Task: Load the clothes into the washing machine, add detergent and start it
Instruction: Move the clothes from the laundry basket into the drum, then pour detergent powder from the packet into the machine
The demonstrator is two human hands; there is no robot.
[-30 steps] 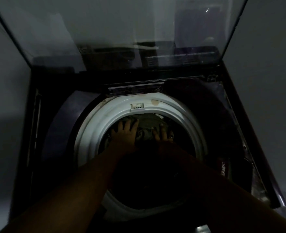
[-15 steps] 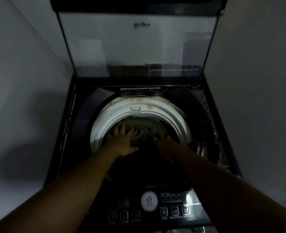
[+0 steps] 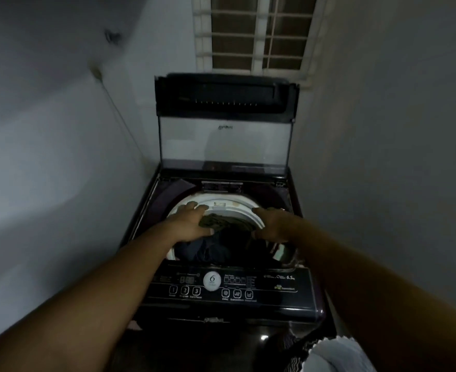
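Observation:
A dark top-loading washing machine (image 3: 275, 304) stands in a narrow corner with its glass lid (image 3: 224, 146) raised upright. Its white drum rim (image 3: 235, 208) rings an opening holding olive and dark clothes (image 3: 216, 222). My left hand (image 3: 192, 221) hovers over the left side of the opening, fingers spread, its thumb side touching the olive cloth. My right hand (image 3: 271, 224) hovers over the right side of the rim, fingers apart, nothing held. The control panel (image 3: 221, 287) with its round white dial and buttons lies at the front.
Grey walls close in on both sides of the machine. A barred window (image 3: 256, 33) sits above the lid. At the bottom right is a striped fabric and a white crumpled bag or cloth (image 3: 337, 355) on the dark floor.
Both hands have lifted out of the drum to rim height and moved apart. The view has pulled back and up, showing the control panel, window and floor.

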